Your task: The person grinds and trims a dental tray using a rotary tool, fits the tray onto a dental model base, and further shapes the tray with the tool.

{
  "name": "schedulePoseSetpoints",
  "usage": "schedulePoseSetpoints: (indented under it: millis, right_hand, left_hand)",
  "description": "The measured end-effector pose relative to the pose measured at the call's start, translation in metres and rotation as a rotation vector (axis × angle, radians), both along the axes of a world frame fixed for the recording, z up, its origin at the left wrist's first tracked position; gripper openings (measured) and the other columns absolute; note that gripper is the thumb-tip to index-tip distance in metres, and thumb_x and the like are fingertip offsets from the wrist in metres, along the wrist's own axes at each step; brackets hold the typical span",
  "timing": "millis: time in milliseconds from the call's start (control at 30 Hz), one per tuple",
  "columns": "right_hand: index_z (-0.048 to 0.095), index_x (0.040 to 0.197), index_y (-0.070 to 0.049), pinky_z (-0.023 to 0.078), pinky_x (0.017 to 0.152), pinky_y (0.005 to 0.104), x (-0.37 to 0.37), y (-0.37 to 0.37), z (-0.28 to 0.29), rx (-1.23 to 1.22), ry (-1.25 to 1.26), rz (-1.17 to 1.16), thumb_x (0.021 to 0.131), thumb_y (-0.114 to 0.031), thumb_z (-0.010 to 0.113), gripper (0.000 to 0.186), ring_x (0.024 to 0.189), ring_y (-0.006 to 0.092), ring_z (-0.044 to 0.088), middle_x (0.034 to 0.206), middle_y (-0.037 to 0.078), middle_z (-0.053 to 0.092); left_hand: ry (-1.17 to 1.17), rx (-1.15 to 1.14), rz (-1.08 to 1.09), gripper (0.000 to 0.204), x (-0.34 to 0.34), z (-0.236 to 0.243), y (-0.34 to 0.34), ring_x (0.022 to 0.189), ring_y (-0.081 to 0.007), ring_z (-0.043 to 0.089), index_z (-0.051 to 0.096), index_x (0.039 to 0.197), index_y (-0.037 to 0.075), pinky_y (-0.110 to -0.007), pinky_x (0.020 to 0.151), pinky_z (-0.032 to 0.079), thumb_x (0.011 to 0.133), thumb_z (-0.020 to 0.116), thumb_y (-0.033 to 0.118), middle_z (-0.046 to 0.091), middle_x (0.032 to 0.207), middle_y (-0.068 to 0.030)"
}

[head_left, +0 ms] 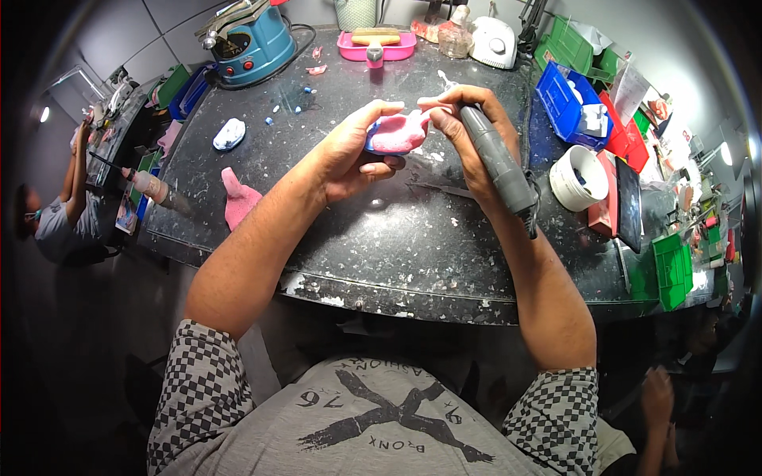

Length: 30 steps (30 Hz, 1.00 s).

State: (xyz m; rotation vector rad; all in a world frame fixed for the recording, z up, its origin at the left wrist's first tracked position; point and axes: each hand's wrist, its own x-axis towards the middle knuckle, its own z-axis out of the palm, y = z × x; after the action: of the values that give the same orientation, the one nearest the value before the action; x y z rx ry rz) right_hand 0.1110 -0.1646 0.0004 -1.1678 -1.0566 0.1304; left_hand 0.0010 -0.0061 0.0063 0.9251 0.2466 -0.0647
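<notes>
My left hand (pixel 349 151) is closed around a pink custom impression tray (pixel 394 135) with blue along its left and lower edge. My right hand (pixel 482 111) wraps round a dark grey rotary handpiece (pixel 500 163). The handpiece's narrow tip points up and away from the tray, and its cord hangs from the lower end. My right thumb and fingertips meet the tray's stubby handle. A similar pink tray (pixel 240 202) lies on the table beside my left forearm. Farther left lies a white-and-blue moulded piece (pixel 229 135).
Small blue bits (pixel 270 121) are scattered on the black worktop (pixel 357 238). A blue machine (pixel 254 51) and a pink dish (pixel 397 49) stand at the back. Right are a white tub (pixel 579 178) and blue bin (pixel 567 103). A dropper bottle (pixel 149 186) stands left; other people are nearby.
</notes>
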Motion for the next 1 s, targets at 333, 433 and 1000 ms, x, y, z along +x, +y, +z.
schedulePoseSetpoints:
  millis: [333, 433, 1000]
  right_hand:
    - [0.064, 0.107, -0.01, 0.055, 0.082, 0.027, -0.002, 0.002, -0.009, -0.125, -0.117, -0.213, 0.086, -0.015, 0.077, 0.025, 0.095, 0.0105, 0.067, 0.098, 0.002, 0.069]
    - [0.065, 0.105, -0.01, 0.054, 0.083, 0.0264, 0.002, 0.004, -0.012, -0.086, 0.019, -0.163, 0.087, -0.014, 0.077, 0.022, 0.094, 0.01, 0.067, 0.098, 0.001, 0.069]
    - [0.038, 0.123, -0.006, 0.054, 0.092, 0.0345, 0.003, 0.001, 0.003, 0.039, 0.417, 0.053, 0.089, -0.033, 0.073, 0.055, 0.107, 0.0216, 0.065, 0.116, 0.018, 0.066]
  left_hand:
    - [0.011, -0.036, 0.129, 0.032, -0.002, 0.003, -0.012, 0.056, -0.01, 0.05, 0.059, 0.095, 0.005, -0.02, 0.039, 0.03, 0.097, 0.053, 0.036, 0.062, 0.08, -0.004]
    - [0.058, -0.034, 0.127, 0.029, -0.002, 0.001, -0.007, 0.057, -0.0112, 0.05, 0.058, 0.096, 0.004, -0.02, 0.039, 0.029, 0.096, 0.052, 0.033, 0.061, 0.081, -0.0044]
    - [-0.249, 0.868, 0.346, 0.031, -0.005, -0.008, -0.01, 0.082, -0.0116, 0.06, 0.057, 0.123, 0.002, -0.028, 0.075, 0.05, 0.096, 0.052, 0.017, 0.066, 0.095, -0.0062]
